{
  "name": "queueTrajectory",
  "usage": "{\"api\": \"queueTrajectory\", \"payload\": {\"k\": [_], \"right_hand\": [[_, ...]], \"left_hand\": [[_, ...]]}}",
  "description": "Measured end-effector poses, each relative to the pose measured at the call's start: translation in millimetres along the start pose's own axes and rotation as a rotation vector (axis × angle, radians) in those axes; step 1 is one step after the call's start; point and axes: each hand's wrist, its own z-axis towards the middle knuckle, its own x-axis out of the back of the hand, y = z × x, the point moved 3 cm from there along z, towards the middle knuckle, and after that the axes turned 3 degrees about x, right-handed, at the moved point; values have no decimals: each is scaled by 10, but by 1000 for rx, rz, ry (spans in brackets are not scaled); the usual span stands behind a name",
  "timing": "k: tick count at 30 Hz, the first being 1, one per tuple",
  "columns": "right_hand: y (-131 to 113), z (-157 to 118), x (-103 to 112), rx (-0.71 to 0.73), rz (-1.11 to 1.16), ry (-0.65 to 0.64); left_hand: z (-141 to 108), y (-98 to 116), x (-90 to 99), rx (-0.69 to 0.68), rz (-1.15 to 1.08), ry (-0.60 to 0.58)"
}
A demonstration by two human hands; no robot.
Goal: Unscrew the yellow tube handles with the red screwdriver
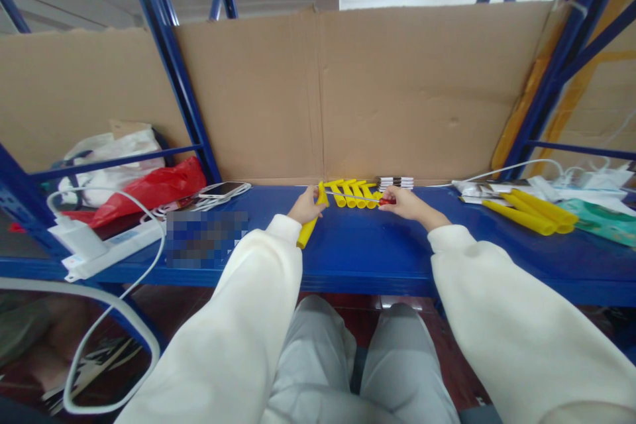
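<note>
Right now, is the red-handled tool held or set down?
Held: the right hand grips its red handle, and its metal shaft points toward the yellow piece in the left hand.

Bare worktop [368, 248] leaves open passage in front of the yellow row [354, 201], and more right of the right hand [406, 203] up to the yellow tubes [539, 213]; a screwdriver [386, 201] bars the gap towards the left hand [303, 207]; a cardboard panel [422, 93] blocks the back; at left, a power strip [119, 246] and looped cable [162, 245] obstruct the front edge.
</note>
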Motion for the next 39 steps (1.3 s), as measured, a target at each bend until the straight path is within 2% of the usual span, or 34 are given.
{"api": "queueTrajectory", "payload": {"k": [39], "right_hand": [[29,10,-14,20,10,8]], "left_hand": [[-4,9,11,-11,67,-5]]}}
